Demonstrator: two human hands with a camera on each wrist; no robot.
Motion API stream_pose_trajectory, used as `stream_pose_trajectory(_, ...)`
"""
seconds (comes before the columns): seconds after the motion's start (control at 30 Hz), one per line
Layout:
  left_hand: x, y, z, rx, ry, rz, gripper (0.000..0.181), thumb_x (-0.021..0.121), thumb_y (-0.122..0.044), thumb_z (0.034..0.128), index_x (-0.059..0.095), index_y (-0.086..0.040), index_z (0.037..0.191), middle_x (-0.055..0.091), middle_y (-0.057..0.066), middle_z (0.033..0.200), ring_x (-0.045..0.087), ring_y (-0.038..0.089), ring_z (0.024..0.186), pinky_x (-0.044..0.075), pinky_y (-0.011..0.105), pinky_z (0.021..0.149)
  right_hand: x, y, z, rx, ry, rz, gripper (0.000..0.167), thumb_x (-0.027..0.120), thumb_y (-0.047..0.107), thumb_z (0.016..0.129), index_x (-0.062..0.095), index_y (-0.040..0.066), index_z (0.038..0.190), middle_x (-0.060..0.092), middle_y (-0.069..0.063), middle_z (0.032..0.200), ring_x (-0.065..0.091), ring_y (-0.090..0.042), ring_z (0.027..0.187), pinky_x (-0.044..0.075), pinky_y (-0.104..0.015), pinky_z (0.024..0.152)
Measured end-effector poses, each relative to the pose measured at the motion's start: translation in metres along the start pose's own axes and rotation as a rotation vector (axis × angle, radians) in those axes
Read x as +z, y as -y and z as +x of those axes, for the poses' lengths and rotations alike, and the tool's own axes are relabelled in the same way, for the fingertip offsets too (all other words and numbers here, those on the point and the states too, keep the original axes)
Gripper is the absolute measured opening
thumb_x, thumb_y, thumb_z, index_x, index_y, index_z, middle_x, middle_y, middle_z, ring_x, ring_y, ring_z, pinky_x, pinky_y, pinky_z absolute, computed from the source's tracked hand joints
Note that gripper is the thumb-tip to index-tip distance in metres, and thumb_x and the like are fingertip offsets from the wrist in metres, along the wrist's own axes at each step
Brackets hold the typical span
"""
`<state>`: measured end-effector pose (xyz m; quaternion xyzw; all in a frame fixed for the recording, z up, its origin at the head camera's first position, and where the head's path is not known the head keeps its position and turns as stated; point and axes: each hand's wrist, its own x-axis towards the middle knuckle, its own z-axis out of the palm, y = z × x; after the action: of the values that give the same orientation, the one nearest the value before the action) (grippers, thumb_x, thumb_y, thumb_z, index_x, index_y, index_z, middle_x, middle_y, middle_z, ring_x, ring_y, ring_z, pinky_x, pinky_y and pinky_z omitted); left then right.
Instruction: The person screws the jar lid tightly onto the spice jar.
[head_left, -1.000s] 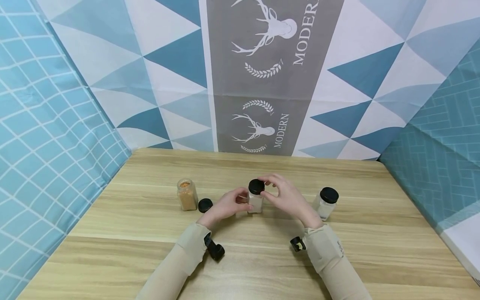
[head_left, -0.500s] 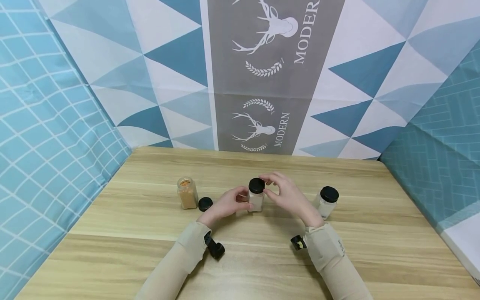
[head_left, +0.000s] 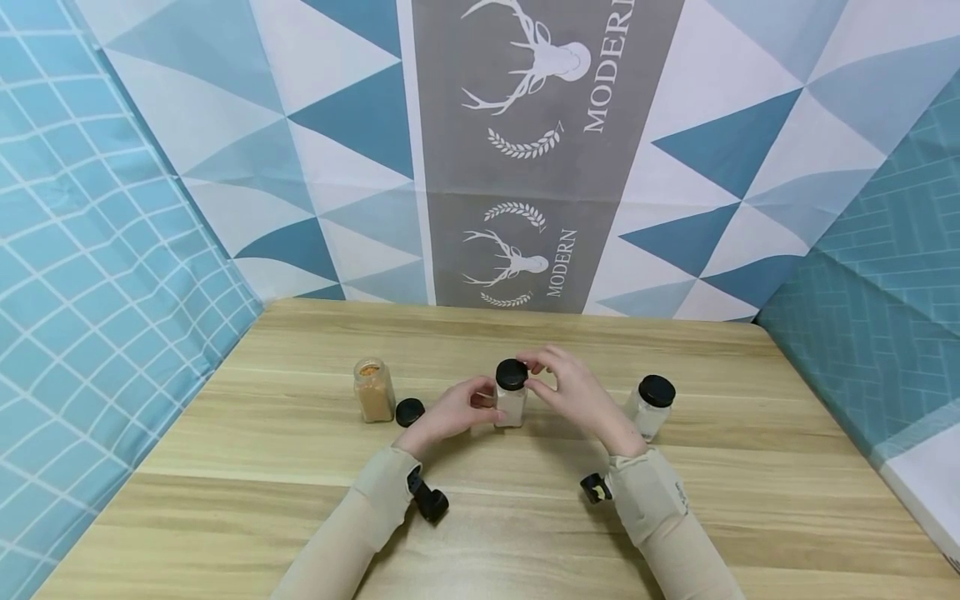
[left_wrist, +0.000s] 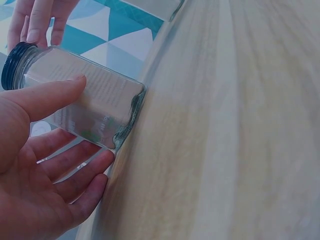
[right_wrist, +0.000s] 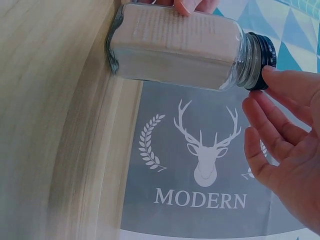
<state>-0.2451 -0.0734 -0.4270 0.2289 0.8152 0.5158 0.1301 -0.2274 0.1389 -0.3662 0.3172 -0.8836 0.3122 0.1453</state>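
Note:
A square glass jar [head_left: 511, 410] of pale powder stands upright on the table between both hands. My left hand [head_left: 455, 407] holds its body, the thumb lying across the printed label in the left wrist view. With thumb and fingers, my right hand [head_left: 576, 395] pinches the rim of the black screw lid [right_wrist: 269, 56]. Some glass thread shows below that lid in the right wrist view. The lid is still on the jar's mouth. The left hand's far fingers are partly hidden behind the jar in the head view.
To the left, an uncapped glass jar of orange-brown seasoning [head_left: 374, 392] stands beside a loose black lid [head_left: 409, 412]. A capped jar with whitish contents [head_left: 651, 408] stands right of my right wrist. Patterned cloth [head_left: 510, 167] hangs behind the wooden table [head_left: 480, 533].
My right thumb and fingers have shifted slightly around the lid's rim. The jar, my left hand and the other jars stay where they were.

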Motion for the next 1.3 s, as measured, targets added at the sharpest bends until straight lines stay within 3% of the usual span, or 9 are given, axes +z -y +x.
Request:
stream_pose_trajectory(0.23,0.0004,-0.0008,-0.0004,-0.017,-0.003,-0.003,0.044,0.07,-0.022,0.0796,0.054,-0.006,0.118,0.06,0.009,0.114,0.058,0.023,0.105,0.047,0.035,0.089,0.0022,0.0023,-0.001,0.011,0.006,-0.021,0.033,0.067,0.016,0.082,0.061,0.01,0.114,0.059,-0.001,0.1,0.057,-0.016,0.09,0.047,-0.033,0.076)
stream_pose_trajectory(0.63,-0.0005,-0.0036,-0.0025,-0.031,-0.006,0.008,0.045,0.069,-0.024,0.0804,0.053,-0.006,0.118,0.058,0.009,0.116,0.056,0.024,0.107,0.046,0.036,0.091,0.0044,0.0012,-0.0001,-0.029,0.064,0.02,0.034,0.061,0.012,0.087,0.059,0.01,0.12,0.055,-0.009,0.126,0.051,-0.022,0.116,0.042,-0.04,0.096)
stream_pose_trajectory(1.0,-0.0003,-0.0014,-0.0019,-0.021,0.001,-0.006,0.044,0.068,-0.025,0.081,0.053,-0.008,0.118,0.059,0.008,0.115,0.056,0.024,0.107,0.046,0.037,0.09,0.0043,0.0026,-0.0001,0.031,0.05,0.032,0.032,0.064,0.019,0.085,0.062,0.012,0.116,0.058,-0.003,0.122,0.058,-0.021,0.105,0.047,-0.036,0.089)
stream_pose_trajectory(1.17,-0.0003,-0.0009,-0.0019,-0.021,0.003,-0.007,0.043,0.068,-0.024,0.0812,0.053,-0.008,0.118,0.059,0.008,0.115,0.056,0.024,0.107,0.046,0.037,0.09,0.0045,0.0032,-0.0001,0.022,0.035,0.032,0.031,0.066,0.021,0.083,0.063,0.012,0.113,0.057,-0.007,0.123,0.06,-0.024,0.095,0.05,-0.038,0.082)
stream_pose_trajectory(1.3,-0.0003,-0.0006,-0.0015,-0.028,0.001,0.005,0.042,0.068,-0.026,0.081,0.053,-0.008,0.117,0.059,0.008,0.115,0.056,0.024,0.108,0.046,0.037,0.091,0.0037,0.0037,-0.0011,0.014,0.027,0.033,0.031,0.066,0.018,0.083,0.063,0.013,0.113,0.056,-0.006,0.125,0.06,-0.022,0.098,0.05,-0.038,0.081)
